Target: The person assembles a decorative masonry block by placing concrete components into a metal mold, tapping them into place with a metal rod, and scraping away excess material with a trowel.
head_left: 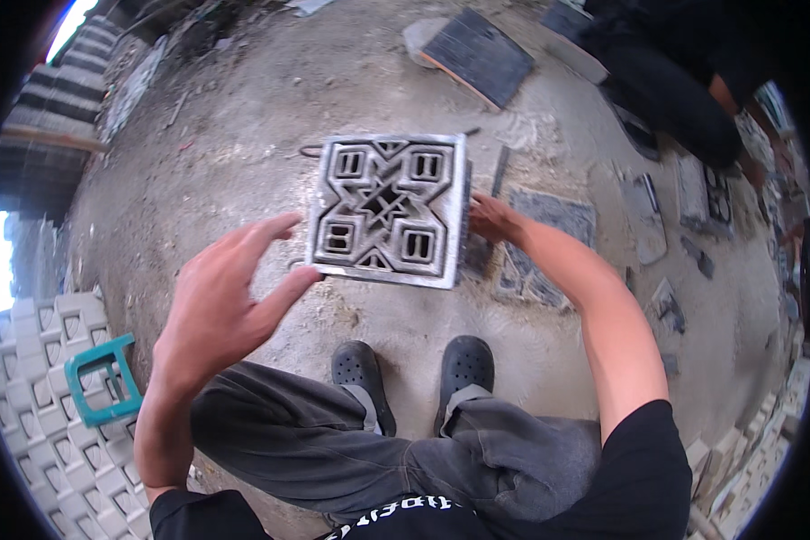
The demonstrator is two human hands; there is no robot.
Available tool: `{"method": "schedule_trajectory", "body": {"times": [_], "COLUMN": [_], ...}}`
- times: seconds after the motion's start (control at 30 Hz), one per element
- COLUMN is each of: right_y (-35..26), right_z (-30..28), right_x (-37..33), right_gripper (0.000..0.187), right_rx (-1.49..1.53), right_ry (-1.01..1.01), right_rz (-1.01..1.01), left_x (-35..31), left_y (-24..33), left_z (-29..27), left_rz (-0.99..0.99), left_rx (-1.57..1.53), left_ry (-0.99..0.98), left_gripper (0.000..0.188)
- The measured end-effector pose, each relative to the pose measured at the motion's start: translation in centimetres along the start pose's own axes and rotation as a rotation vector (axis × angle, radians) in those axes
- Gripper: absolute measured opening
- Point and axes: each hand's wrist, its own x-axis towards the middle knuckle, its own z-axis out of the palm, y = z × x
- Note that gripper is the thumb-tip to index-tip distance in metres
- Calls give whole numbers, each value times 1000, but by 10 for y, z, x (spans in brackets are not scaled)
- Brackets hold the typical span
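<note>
Reaching to the right side of a square grey openwork block (pixel 389 207), the right grip (pixel 497 219) has its fingers bent at that edge; their tips are hidden, so I cannot tell how firmly they close. The left grip (pixel 228 292) is wide open, thumb and fingers spread at the block's left side, the thumb tip by its lower corner; whether it touches is unclear. The openwork block sits between both, its patterned face turned upward, boxy openings set about a central cross. A thin rod (pixel 310 150) juts from its upper left.

Just beyond the right grip, a flat grey slab (pixel 558 220) lies on the dusty ground (pixel 216 135), partly behind the forearm. Nearer the body are dark clogs (pixel 466 364). Farther right lies a trowel (pixel 650 200), near a crouching person (pixel 670 72) in dark clothing. A dark board (pixel 479 56) lies toward the top. At lower left, a teal stool (pixel 93 416) stands by pale blocks (pixel 27 405).
</note>
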Motion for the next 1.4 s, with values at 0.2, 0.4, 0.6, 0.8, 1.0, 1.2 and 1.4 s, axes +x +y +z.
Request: {"method": "schedule_trajectory", "body": {"times": [0.2,0.4,0.6,0.8,1.0,1.2,1.4], "right_y": [5,-42,-87,-91,-45,-20,-17], "right_z": [-50,-94,-177,-228,-356,-475,-408], "right_x": [1,-38,-88,-95,-57,10,67], "right_gripper": [34,13,13,30,47,47,42], "right_rx": [258,398,618,606,1644,1487,1623], "right_ry": [-171,188,388,704,1394,1450,1220], "right_rz": [-103,-176,325,1303,1161,755,565], "left_x": [-12,-23,-29,-21,-18,-7,-12], "left_y": [-10,-47,-87,-94,-97,-81,-78], "left_z": [1,13,16,18,54,63,64], "left_rz": [-12,-22,-87,-74,37,99,116], "left_rx": [-55,-32,-202,-488,-210,-87,-124], "left_ry": [55,39,-59,-288,-507,-737,-722], "left_gripper": [46,45,46,49,63,68,69]}}
